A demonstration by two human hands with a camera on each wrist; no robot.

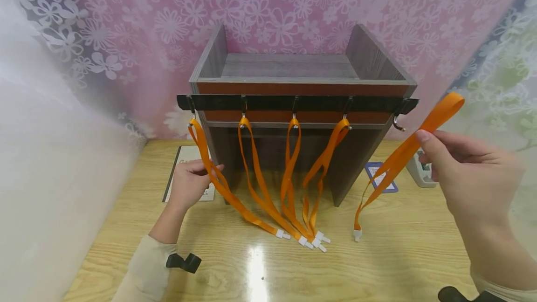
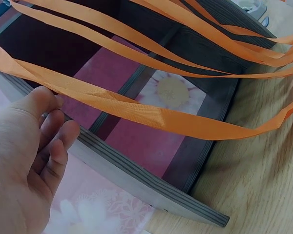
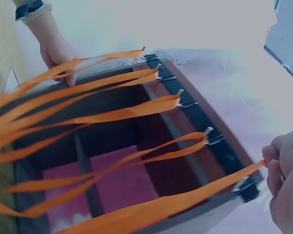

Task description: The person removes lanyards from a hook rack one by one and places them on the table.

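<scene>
My right hand (image 1: 474,176) pinches an orange lanyard (image 1: 438,114) below its top loop, to the right of the bare end hook (image 1: 397,124). The lanyard hangs down to a white clip (image 1: 357,234) near the tabletop. Similar orange lanyards hang from the other hooks of a black rail (image 1: 268,103), their white clips bunched at the front. Beside the leftmost lanyard (image 1: 202,143), my left hand (image 1: 189,184) has its fingers loosely bent behind the strap. In the left wrist view the fingertips lie at the strap's (image 2: 151,117) lower edge; whether they touch it I cannot tell.
The rail runs across the front of a grey wooden shelf unit (image 1: 289,66) standing on a wood-grain table (image 1: 235,274). A booklet (image 1: 178,153) lies at left. A blue-edged card (image 1: 390,188) and a pale grey object (image 1: 419,171) lie at right. Flowered cloth (image 1: 268,3) hangs behind.
</scene>
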